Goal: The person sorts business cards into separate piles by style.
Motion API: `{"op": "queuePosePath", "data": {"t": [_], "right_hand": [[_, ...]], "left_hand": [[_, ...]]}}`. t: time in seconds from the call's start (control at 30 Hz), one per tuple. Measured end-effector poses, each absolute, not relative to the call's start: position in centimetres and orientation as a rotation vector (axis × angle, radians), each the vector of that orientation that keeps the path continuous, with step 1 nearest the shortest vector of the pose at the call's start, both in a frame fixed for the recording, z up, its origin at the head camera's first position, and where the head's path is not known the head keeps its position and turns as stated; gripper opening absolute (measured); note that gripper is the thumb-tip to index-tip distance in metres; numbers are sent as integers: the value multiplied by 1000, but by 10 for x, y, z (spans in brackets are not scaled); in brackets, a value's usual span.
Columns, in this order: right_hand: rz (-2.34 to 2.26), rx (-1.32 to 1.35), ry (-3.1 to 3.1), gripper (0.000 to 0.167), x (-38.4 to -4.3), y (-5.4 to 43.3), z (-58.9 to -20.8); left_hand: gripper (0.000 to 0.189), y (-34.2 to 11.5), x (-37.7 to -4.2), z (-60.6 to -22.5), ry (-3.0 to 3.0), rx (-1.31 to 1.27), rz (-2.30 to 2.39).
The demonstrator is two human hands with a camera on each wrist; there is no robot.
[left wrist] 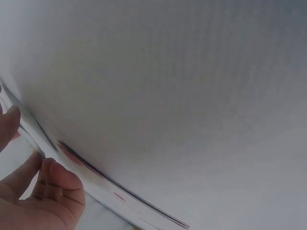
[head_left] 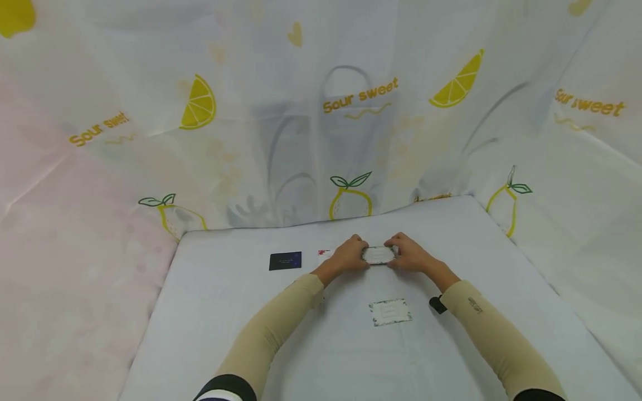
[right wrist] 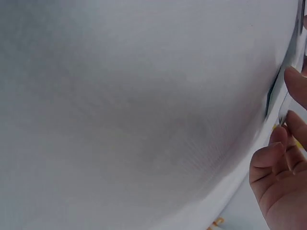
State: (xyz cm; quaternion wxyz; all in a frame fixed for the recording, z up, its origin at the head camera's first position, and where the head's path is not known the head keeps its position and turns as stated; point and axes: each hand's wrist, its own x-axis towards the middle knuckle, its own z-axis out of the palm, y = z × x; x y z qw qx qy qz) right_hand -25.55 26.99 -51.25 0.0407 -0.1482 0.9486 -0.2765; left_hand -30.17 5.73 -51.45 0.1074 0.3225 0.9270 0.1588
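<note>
My left hand (head_left: 349,255) and right hand (head_left: 408,254) pinch a white card with a patterned border (head_left: 378,255) by its two short sides, in the head view. Its lower edge looks thick and dark; whether it is one card or a stack I cannot tell. Just left of my left hand lies a white card with red marks (head_left: 324,254), partly covered by that hand. In the left wrist view, curled fingers (left wrist: 67,179) show beyond that red-marked card (left wrist: 120,191). The right wrist view shows my right hand (right wrist: 283,177) at the right edge, fingers bent.
Nearer to me lies another white card with a patterned border (head_left: 390,312). A dark blue card (head_left: 285,260) lies farther left. All rest on a white-covered table (head_left: 225,334), with lemon-printed curtains (head_left: 281,139) behind it. A black device (head_left: 438,304) sits at my right wrist.
</note>
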Motion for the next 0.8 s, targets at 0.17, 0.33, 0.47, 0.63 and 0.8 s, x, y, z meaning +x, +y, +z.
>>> {"op": "queuePosePath", "data": {"t": [0.17,0.33,0.47,0.63,0.8], "right_hand": [[-825,-434,2903,49,-260,270,-519],[-842,-447,2888,50,-263,270,-519],[-862,-444,2862,50,-262,269,-516],[-846,-401,2826,52,-262,266,-511],[-825,-406,2828,53,-262,265,-510]], "left_hand": [[56,58,-303,-515,2712,932,462],[54,60,-304,-514,2716,935,416],[54,61,-305,-514,2720,918,414],[55,61,-305,-513,2703,896,388],[57,62,-304,-510,2697,875,386]]}}
